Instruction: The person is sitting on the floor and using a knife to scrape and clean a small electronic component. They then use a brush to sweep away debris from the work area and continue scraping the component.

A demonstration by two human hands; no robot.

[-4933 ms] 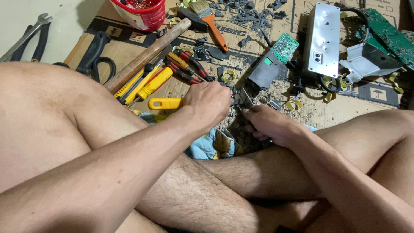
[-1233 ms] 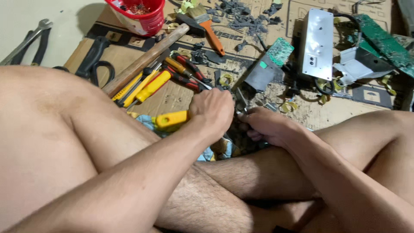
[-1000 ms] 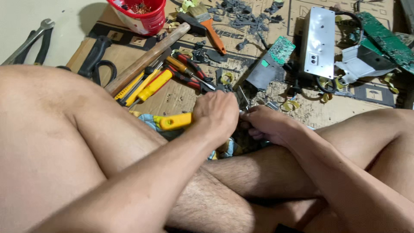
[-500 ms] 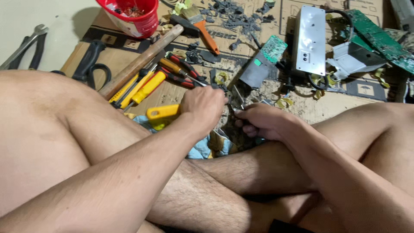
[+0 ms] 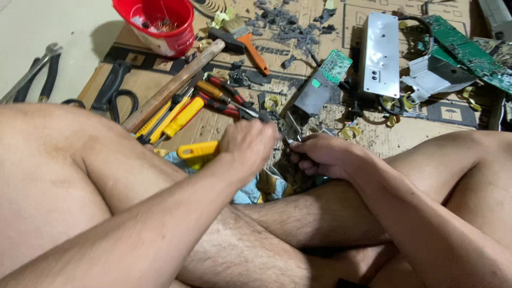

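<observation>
Yellow-handled pliers [image 5: 198, 151] fill the clenched left hand [image 5: 249, 145]; the right hand [image 5: 320, 156] pinches a small part, clutter crowding the far side.

You're gripping a yellow handle [image 5: 198, 151]. Ahead are lying a red bucket [image 5: 160, 24], yellow and red screwdrivers [image 5: 200, 101], an orange-handled brush [image 5: 246, 38], green boards [image 5: 465, 50], a silver box [image 5: 380, 53], brown cardboard [image 5: 410, 133].

Flattened cardboard [image 5: 416, 136] covers the floor [image 5: 48, 29] across the upper frame. On it lie a red bucket [image 5: 160, 24] at upper left, a wooden handle [image 5: 173, 85], yellow screwdrivers [image 5: 176, 114], a brush [image 5: 245, 37], black scissors [image 5: 114, 88], a metal box [image 5: 380, 53] and green circuit boards [image 5: 464, 50] at upper right. Pliers [image 5: 32, 77] lie on bare floor, far left.
</observation>
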